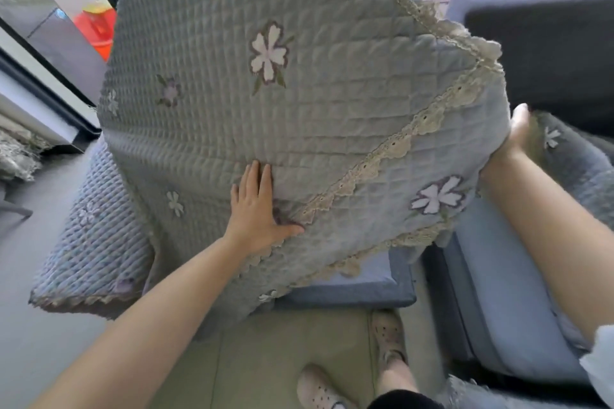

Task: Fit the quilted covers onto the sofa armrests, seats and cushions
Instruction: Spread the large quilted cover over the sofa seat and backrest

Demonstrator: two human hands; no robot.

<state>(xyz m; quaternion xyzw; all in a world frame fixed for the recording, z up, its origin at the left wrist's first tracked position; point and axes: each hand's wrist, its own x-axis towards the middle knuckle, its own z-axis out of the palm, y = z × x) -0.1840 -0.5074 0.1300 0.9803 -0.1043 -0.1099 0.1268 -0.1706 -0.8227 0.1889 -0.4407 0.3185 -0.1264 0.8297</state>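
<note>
We press our left hand (257,209) flat on the grey-green quilted cover with lace trim (299,93) draped over the blue sofa armrest (352,289); our right hand (516,133) clutches its far edge. Uneven pulling risks it sliding off askew.

The large grey-green quilted cover with lace trim and flower appliqués (299,103) fills the middle, blocking passage to anything behind it. On the right, the dark blue-grey sofa back (545,43) closes off that side. Near, the pale tiled floor (265,359) gives open room beside two light perforated clogs (387,335).
</note>
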